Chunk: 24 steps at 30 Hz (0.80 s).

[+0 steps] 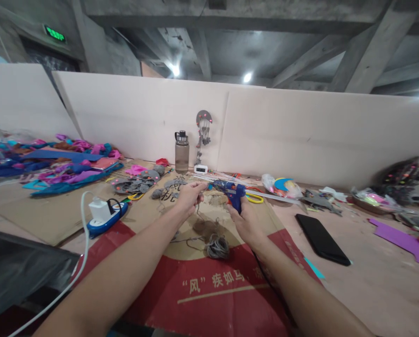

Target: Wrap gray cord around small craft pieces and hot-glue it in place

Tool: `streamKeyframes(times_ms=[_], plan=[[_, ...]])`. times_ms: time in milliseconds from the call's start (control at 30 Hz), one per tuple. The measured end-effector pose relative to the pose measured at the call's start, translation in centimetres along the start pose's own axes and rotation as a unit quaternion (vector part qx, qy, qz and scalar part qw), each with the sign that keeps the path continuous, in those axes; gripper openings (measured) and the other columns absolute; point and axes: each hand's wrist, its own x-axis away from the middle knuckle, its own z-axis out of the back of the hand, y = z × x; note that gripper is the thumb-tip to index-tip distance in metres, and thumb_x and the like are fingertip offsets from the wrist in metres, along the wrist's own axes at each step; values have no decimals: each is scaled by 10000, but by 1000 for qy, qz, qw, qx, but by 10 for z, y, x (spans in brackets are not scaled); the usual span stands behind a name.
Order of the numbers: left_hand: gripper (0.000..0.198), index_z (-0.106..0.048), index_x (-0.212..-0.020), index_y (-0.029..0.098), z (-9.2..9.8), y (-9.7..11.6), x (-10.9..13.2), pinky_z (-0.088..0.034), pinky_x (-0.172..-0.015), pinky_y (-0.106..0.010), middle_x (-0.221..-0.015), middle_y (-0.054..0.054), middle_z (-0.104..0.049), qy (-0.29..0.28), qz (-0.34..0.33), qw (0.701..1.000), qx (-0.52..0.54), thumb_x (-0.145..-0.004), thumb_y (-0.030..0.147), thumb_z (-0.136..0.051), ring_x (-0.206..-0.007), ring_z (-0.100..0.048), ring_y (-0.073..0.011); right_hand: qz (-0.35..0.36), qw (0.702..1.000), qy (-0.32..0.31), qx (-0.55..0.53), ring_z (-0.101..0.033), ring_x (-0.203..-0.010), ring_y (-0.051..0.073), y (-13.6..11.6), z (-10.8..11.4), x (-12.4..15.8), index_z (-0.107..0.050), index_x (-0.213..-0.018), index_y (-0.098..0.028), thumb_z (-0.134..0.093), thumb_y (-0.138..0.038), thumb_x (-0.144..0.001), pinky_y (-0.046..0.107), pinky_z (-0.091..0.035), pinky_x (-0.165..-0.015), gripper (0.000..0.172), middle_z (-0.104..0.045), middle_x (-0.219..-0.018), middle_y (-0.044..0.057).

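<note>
My right hand (245, 221) is closed round the handle of a blue hot glue gun (233, 192), whose nozzle points left. My left hand (190, 195) is pinched shut just left of the nozzle, holding a thin grey cord that trails down to a small coil of cord (217, 246) on the red and tan cardboard (202, 290). What exactly sits between the fingertips is too small to make out. Both hands hover above the cardboard at the middle of the worktop.
A black phone (322, 239) lies right of my hands. A blue and white power strip (106, 215) with a white cable sits left. Yellow-handled scissors (254, 198), a water bottle (182, 151), grey felt pieces (135, 183) and piles of coloured felt (55, 164) lie behind, before white partition boards (142, 117).
</note>
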Motion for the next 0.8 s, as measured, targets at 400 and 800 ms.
streamKeyframes(times_ms=[400,800], plan=[[255,-608,-674,147,1,-3,-4,-106,-352,-209,-497,35,-525,-2,-18,1000,10,-631,376,-709,-344,-354,-37,21,1000,8,9,-559,-897,219,2,-1,0,-531,-1079,-179,-481,-326,-836,375,-435,-834,288,-616,-1025,97],[287,-597,-682,143,2,-2,-4,-89,-340,-202,-539,26,-542,-1,-23,1000,19,-606,391,-722,-352,-378,-36,20,1000,14,-20,-560,-832,205,1,-1,2,-545,-1060,-176,-480,-341,-837,339,-451,-753,285,-622,-908,73]])
